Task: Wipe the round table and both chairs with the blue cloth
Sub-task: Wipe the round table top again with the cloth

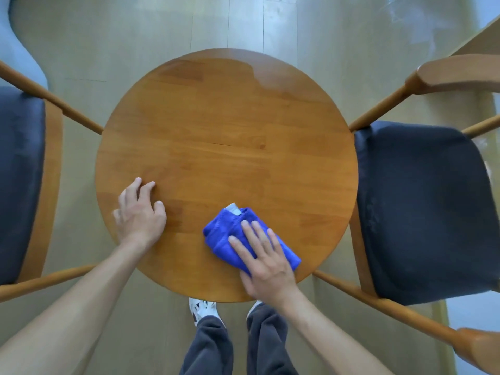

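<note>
The right hand (266,262) lies flat, fingers extended, pressing the folded blue cloth (227,234) onto the near right part of the round desk (216,125), while the left hand (140,212) rests spread and empty at the near left rim, between the left chair (21,171) and the right chair (422,207).

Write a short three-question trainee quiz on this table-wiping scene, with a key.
1. True or false: the right hand presses flat on the folded blue cloth.
2. Where does the left hand rest? A) on the round wooden table, near its left edge; B) on the dark-cushioned wooden chair at the left; C) on the cloth.
3. Fill in: the cloth lies on the table's ____ part, nearest the person.

Key: 1 true; 2 A; 3 near (lower right in the head view). The dark-cushioned wooden chair at the right is untouched.
</note>
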Tool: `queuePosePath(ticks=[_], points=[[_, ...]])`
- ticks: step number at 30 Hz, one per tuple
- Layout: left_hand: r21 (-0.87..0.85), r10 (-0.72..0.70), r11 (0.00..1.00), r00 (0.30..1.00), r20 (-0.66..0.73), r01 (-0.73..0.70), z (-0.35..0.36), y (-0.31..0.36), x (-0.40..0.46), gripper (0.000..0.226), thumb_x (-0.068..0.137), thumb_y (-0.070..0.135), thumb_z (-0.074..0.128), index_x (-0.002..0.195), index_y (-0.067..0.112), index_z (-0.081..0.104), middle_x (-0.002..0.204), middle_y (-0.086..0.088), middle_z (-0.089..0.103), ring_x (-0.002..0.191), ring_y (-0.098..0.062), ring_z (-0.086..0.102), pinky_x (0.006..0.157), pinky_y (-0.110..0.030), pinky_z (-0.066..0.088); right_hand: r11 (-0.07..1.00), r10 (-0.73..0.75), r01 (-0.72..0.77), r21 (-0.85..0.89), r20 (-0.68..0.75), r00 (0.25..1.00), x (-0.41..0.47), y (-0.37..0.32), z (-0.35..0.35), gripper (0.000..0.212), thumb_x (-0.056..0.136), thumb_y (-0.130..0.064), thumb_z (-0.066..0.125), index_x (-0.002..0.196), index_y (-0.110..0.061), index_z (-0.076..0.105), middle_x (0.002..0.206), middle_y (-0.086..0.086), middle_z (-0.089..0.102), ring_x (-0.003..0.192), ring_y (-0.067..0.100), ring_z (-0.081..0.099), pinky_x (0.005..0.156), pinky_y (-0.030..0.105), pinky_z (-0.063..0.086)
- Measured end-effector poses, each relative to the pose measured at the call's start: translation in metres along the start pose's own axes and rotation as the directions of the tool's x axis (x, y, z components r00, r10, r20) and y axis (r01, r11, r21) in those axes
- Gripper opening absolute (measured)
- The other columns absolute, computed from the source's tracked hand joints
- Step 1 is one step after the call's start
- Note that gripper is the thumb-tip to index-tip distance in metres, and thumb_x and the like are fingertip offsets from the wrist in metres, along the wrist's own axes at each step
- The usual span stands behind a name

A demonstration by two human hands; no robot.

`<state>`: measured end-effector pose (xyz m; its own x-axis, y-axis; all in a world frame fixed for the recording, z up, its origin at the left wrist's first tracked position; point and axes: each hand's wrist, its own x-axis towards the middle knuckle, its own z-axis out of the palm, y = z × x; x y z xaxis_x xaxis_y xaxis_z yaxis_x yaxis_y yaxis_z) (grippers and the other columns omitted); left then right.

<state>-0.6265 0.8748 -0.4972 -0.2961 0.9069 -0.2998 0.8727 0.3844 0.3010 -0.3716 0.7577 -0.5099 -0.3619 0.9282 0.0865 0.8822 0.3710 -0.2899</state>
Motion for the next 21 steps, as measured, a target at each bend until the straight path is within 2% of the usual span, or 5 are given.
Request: queuePosePath(ticks=[7, 11, 17, 19, 21], points=[[0.050, -0.044, 0.998, 0.997, -0.071, 0.048, 0.015, 0.013, -0.005, 0.048, 0.089, 0.029, 0.052, 0.134, 0.015, 0.043, 0.153, -0.006, 0.026, 0.141, -0.025, 0.019, 0.107, -0.052, 0.020, 0.920, 0.368, -0.382, -0.087, -0.138, 0.919, 0.012, 0.132, -0.041, 0.058, 0.079, -0.021, 0.060, 0.134, -0.006, 0.055, 0.144, 0.025, 0.042, 0.132, 0.045, 0.043, 0.103, 0.057, 0.040], [0.066, -0.027, 0.997, 0.996, -0.084, 0.032, 0.017, 0.011, -0.008, 0.049, 0.089, 0.030, 0.050, 0.135, 0.015, 0.042, 0.154, -0.007, 0.025, 0.141, -0.026, 0.019, 0.108, -0.051, 0.020, 0.717, 0.679, -0.697, -0.019, -0.209, 0.704, 0.040, 0.146, -0.041, 0.061, 0.085, -0.027, 0.049, 0.144, -0.010, 0.044, 0.152, 0.022, 0.032, 0.139, 0.041, 0.033, 0.108, 0.056, 0.032], [0.100, 0.023, 0.995, 0.999, -0.024, -0.021, 0.022, 0.007, -0.018, 0.055, 0.093, 0.032, 0.045, 0.144, 0.015, 0.032, 0.158, -0.010, 0.015, 0.145, -0.026, 0.009, 0.112, -0.047, 0.017, 0.436, 0.883, -0.896, 0.087, -0.232, 0.408, 0.096, 0.101, -0.015, 0.070, 0.086, -0.041, 0.040, 0.150, -0.015, 0.029, 0.158, 0.019, 0.018, 0.144, 0.039, 0.019, 0.112, 0.055, 0.020], [0.054, 0.081, 0.995, 0.997, -0.013, -0.080, 0.021, 0.002, -0.026, 0.054, 0.091, 0.029, 0.049, 0.141, 0.014, 0.037, 0.156, -0.011, 0.018, 0.145, -0.026, 0.011, 0.113, -0.045, 0.017, 0.439, 0.887, -0.894, 0.093, -0.207, 0.414, 0.121, 0.076, -0.006, 0.070, 0.087, -0.042, 0.040, 0.151, -0.015, 0.027, 0.159, 0.019, 0.016, 0.145, 0.039, 0.017, 0.113, 0.054, 0.018], [-0.025, 0.141, 0.990, 0.989, -0.035, -0.142, 0.017, -0.009, -0.030, 0.050, 0.088, 0.021, 0.056, 0.135, 0.010, 0.045, 0.152, -0.013, 0.027, 0.142, -0.029, 0.021, 0.112, -0.046, 0.023, 0.516, 0.848, -0.853, 0.075, -0.187, 0.497, 0.148, 0.043, 0.005, 0.069, 0.088, -0.040, 0.044, 0.151, -0.015, 0.028, 0.159, 0.018, 0.017, 0.145, 0.038, 0.018, 0.113, 0.053, 0.018]])
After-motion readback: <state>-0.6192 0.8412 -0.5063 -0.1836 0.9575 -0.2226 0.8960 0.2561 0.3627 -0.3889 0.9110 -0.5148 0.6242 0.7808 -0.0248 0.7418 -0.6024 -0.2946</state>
